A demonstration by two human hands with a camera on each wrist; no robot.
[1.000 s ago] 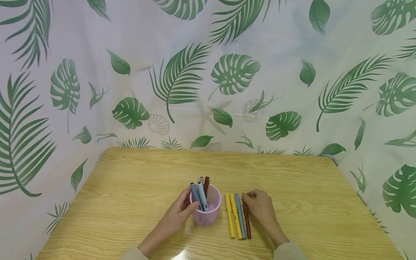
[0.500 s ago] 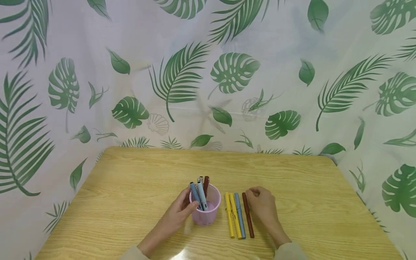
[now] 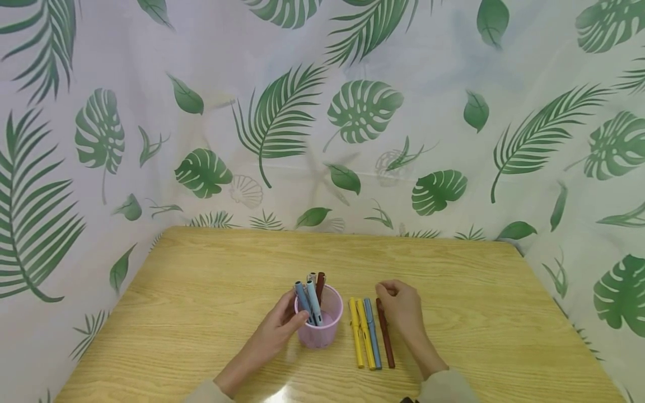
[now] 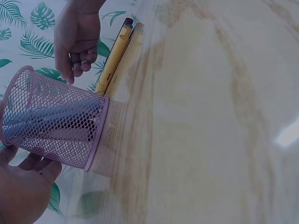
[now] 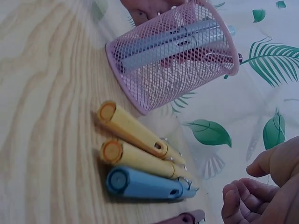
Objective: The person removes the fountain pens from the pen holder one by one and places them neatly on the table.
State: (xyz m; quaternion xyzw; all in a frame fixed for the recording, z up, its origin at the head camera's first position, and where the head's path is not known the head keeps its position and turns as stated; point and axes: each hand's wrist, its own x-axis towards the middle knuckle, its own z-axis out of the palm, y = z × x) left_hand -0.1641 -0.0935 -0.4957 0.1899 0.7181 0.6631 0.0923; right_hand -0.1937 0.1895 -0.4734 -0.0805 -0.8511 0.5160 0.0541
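Pens in a row on the table (image 3: 201, 313): two yellow pens (image 3: 360, 334), a blue pen (image 3: 372, 333) and a brown pen (image 3: 385, 333), side by side. Right hand (image 3: 400, 307) hovers at the brown pen's far end, fingers loosely curled, grasping nothing. Left hand (image 3: 282, 323) grips the pink mesh cup (image 3: 322, 327), just left of the row; it contains upright pens (image 3: 309, 294). Behind, a leaf-print curtain (image 3: 322, 112).
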